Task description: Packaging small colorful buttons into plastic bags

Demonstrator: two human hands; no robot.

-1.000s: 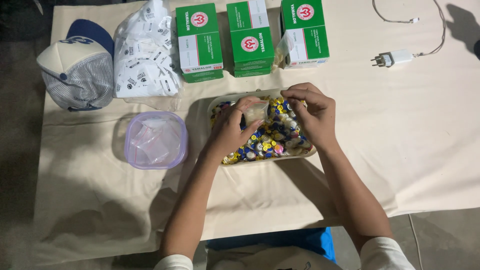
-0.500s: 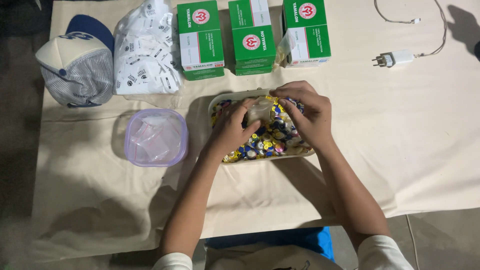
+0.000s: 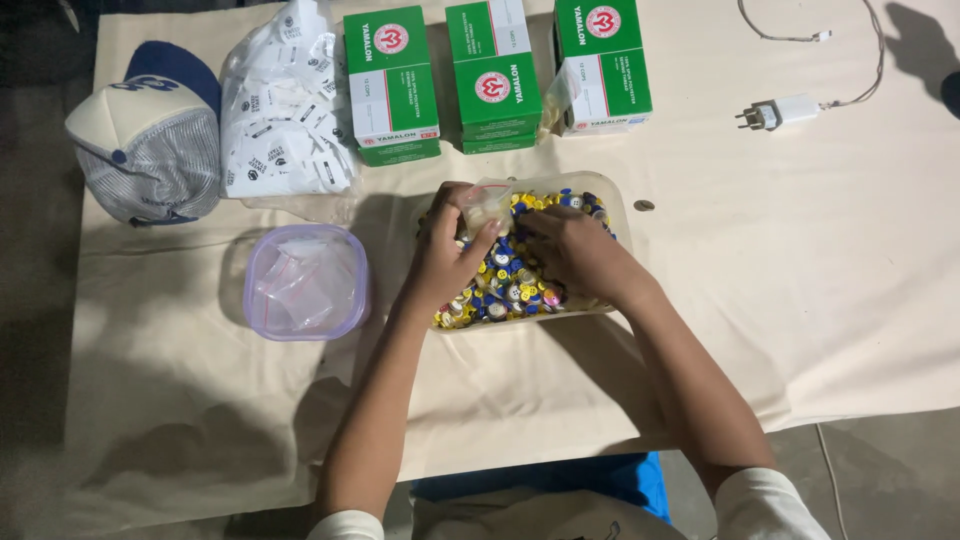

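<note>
A clear rectangular tray (image 3: 618,200) full of small blue, yellow and white buttons (image 3: 510,285) sits in the middle of the cloth-covered table. My left hand (image 3: 445,255) rests over the tray's left part and pinches a small clear plastic bag (image 3: 487,203) held upright above the buttons. My right hand (image 3: 575,250) lies palm down on the buttons, its fingers reaching toward the bag's mouth. Whether it has buttons between its fingers is hidden.
A purple-rimmed clear tub (image 3: 305,282) with small plastic bags stands left of the tray. Behind are three green and white boxes (image 3: 495,75), a white printed bag (image 3: 285,110) and a cap (image 3: 150,135). A white charger plug (image 3: 780,112) lies far right, a coin (image 3: 644,205) by the tray.
My right hand has dropped from the tray's far edge down onto the buttons. The left hand has lifted the small bag more upright.
</note>
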